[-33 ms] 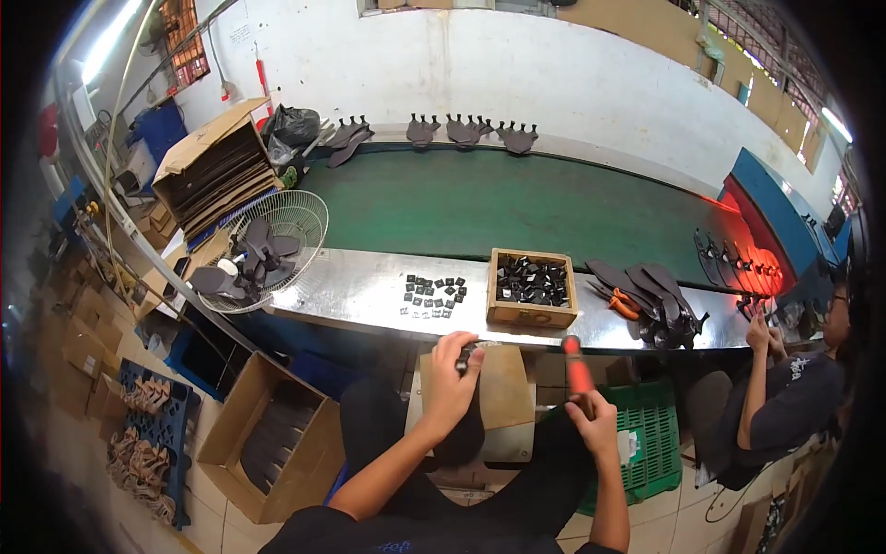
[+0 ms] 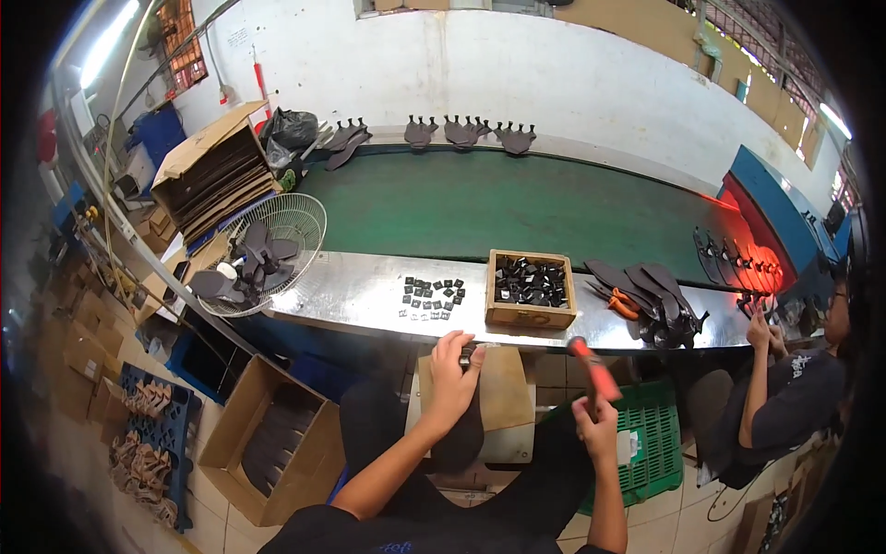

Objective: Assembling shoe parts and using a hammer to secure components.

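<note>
My left hand (image 2: 448,386) is closed around the upper end of a dark shoe sole (image 2: 459,436). The sole stands against a tan work block (image 2: 507,388) in front of my lap. A small dark piece shows between the thumb and fingers, too covered to make out. To the right of the block, my right hand (image 2: 597,427) grips a red hammer (image 2: 598,371), raised at a tilt and blurred by motion. Rows of small black square pieces (image 2: 432,294) lie on the metal bench ahead. Beside them stands a wooden box (image 2: 531,316) filled with similar pieces.
A wire basket (image 2: 309,242) of dark soles is at the left. Orange-handled pliers (image 2: 625,305) lie by more soles (image 2: 660,286) on the right. Behind the bench runs a green conveyor belt (image 2: 480,203). A green crate (image 2: 651,462) and a co-worker (image 2: 789,397) are at my right.
The hammer has swung, its lower part shifting right, and now leans up to the left. My left hand stays in place on the sole.
</note>
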Tool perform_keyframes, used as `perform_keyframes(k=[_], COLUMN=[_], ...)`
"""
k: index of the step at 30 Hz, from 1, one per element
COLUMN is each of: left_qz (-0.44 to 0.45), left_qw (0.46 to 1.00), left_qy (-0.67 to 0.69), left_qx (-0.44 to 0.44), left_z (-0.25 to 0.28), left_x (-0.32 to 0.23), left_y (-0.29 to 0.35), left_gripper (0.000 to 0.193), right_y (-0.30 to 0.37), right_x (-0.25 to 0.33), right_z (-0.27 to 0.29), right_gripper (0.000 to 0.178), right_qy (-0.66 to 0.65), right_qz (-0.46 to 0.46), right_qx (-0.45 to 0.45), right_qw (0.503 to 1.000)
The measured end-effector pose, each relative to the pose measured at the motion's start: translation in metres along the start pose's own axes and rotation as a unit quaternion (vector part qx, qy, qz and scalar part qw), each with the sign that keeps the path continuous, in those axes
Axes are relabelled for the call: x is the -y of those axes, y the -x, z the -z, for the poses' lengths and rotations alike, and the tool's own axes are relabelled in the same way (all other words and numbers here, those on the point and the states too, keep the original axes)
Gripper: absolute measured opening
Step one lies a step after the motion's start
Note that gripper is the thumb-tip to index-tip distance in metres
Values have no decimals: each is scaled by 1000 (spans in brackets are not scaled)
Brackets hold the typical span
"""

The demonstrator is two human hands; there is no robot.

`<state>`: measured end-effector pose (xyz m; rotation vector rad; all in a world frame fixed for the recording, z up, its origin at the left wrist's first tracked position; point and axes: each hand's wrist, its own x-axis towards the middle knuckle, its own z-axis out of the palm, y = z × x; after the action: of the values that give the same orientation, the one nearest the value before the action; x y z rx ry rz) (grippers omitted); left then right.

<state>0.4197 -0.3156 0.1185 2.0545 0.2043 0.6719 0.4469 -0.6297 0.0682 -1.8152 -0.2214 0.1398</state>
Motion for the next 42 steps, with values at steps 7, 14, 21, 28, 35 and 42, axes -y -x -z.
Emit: perform_keyframes(k=[7, 14, 21, 28, 35, 42], left_qz=[-76, -191, -226, -520, -813, -788], left_qw=[997, 912, 847, 818, 535, 567], left_qy=[-9, -354, -446, -237, -216, -207], left_qx=[-22, 77, 183, 67, 84, 120], left_z=[-7, -9, -31, 20, 68, 86], left_x=[15, 71, 100, -64, -134, -119], left_y=[-59, -199, -221, -118, -54, -32], left_gripper=[32, 18, 15, 16, 22, 19], right_y=[17, 20, 16, 16, 17, 47], right_x=[41, -4, -1, 31, 141, 153], right_z=[-22, -41, -45, -42, -65, -86], right_gripper=[30, 36, 37, 25, 48, 22], right_qy=[-453, -494, -431, -417, -353, -357], right_qz=[17, -70, -54, 102, 106, 40], right_qx=[-131, -123, -119, -78, 63, 53], right_qw=[882, 858, 893, 900, 928, 932])
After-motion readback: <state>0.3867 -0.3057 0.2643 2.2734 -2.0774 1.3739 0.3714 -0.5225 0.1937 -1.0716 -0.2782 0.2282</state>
